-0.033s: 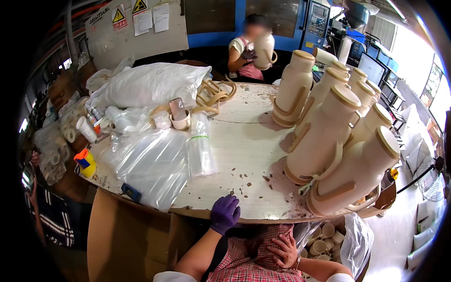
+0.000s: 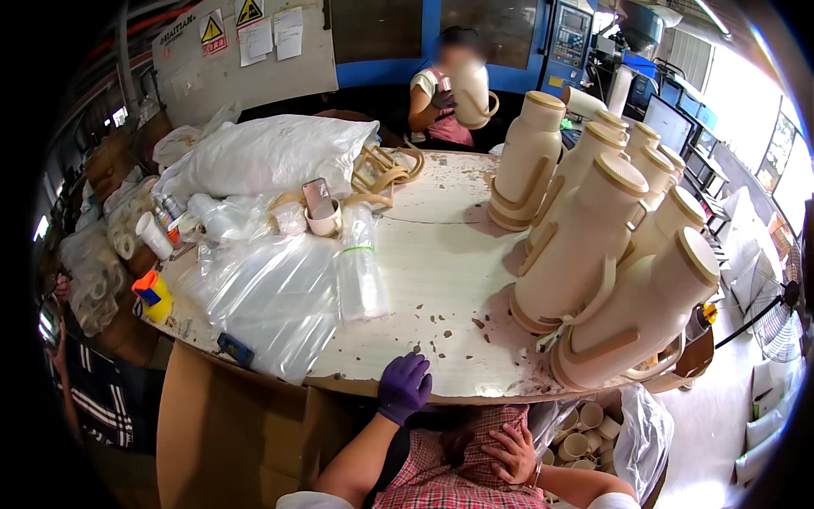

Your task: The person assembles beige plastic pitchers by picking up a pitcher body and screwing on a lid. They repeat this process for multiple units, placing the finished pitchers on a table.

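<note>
your left hand, in a purple glove, rests on the near edge of the worktop, back upward, its fingers loosely extended and close together, gripping nothing that shows. your bare right hand lies flat on the red plaid apron over your lap, fingers spread a little, also free of any load.

ahead of your left hand, clear plastic bags lie spread on the worktop, with a clear roll bound by a green band just beside them. behind these, a phone leans upright in a beige cup, in front of a stuffed white sack; beige handles lie by the sack.

on your right, tall beige jugs stand grouped on the worktop. below them, near your right hand, beige mugs lie heaped within a clear liner. across the worktop, a co-worker holds up another jug with a gloved hand.
</note>
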A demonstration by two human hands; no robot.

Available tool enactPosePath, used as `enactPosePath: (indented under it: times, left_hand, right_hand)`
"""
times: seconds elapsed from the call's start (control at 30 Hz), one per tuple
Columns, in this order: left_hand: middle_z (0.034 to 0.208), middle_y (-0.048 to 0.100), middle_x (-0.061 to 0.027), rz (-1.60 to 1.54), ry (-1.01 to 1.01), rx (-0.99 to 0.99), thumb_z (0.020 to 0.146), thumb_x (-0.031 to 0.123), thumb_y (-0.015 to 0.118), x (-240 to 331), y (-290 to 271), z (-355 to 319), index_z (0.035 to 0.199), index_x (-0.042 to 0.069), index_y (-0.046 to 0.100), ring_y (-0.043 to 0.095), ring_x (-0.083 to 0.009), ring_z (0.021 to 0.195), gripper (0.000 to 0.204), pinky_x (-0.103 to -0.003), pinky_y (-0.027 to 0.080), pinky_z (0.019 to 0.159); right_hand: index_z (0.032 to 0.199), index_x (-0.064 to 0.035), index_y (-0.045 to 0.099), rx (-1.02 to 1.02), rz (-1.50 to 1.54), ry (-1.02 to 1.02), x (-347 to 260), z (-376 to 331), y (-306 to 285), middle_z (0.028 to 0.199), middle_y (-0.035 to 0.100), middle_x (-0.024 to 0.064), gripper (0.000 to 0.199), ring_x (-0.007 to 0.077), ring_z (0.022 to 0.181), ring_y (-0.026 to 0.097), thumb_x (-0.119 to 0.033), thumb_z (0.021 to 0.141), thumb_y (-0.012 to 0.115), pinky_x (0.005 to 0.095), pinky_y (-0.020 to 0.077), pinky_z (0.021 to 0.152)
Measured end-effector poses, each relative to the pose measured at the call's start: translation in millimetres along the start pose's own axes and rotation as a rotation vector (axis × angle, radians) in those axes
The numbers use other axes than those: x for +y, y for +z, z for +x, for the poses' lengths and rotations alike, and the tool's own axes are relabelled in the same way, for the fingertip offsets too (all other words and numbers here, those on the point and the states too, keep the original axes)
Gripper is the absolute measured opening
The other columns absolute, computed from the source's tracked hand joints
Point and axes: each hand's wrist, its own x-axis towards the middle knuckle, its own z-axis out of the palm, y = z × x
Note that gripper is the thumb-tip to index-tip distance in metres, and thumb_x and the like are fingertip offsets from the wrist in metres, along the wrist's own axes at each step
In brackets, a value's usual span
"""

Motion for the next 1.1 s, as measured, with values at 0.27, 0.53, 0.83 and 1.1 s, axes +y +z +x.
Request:
enactPosePath:
  times: [0.27,0.53,0.83,1.1]
  left_hand:
    - [0.102,0.062,-0.0104,0.001,0.015,0.009,0.072,0.011,0.065,0.4,0.9,-1.2,0.095,0.006,0.064,0.062,-0.0310,0.090,0.023,-0.042,0.050,0.081]
    - [0.102,0.062,-0.0105,0.019,0.013,0.014,0.072,0.010,0.065,2.1,-1.4,-0.5,0.095,0.006,0.064,0.062,-0.0307,0.090,0.023,-0.042,0.049,0.081]
    - [0.102,0.063,-0.0107,0.013,0.010,0.002,0.073,0.010,0.065,0.0,-0.6,-2.1,0.094,0.006,0.064,0.062,-0.0308,0.091,0.022,-0.042,0.050,0.082]
    - [0.102,0.063,-0.0106,0.021,0.011,0.003,0.073,0.011,0.065,0.5,-0.6,-1.8,0.095,0.006,0.065,0.062,-0.0306,0.091,0.023,-0.042,0.050,0.082]
  right_hand:
    - [0.123,-0.0244,0.064,0.003,-0.002,-0.012,-1.1,0.0,0.8,0.137,0.051,0.0062,0.043,0.0311,0.129,0.042,-0.036,0.081,0.059,0.0553,0.0195,0.109]
    - [0.125,-0.0248,0.062,0.002,0.000,-0.019,-2.2,1.5,-0.8,0.138,0.050,0.0059,0.045,0.0308,0.131,0.040,-0.037,0.082,0.058,0.0550,0.0197,0.109]
    - [0.125,-0.0247,0.062,-0.001,0.018,-0.005,-1.1,-0.6,2.4,0.140,0.049,0.0061,0.044,0.0309,0.133,0.039,-0.037,0.083,0.057,0.0563,0.0178,0.110]
    - [0.123,-0.0243,0.064,-0.001,0.012,-0.008,-1.1,0.8,2.1,0.138,0.051,0.0068,0.044,0.0319,0.132,0.039,-0.036,0.081,0.058,0.0561,0.0169,0.110]
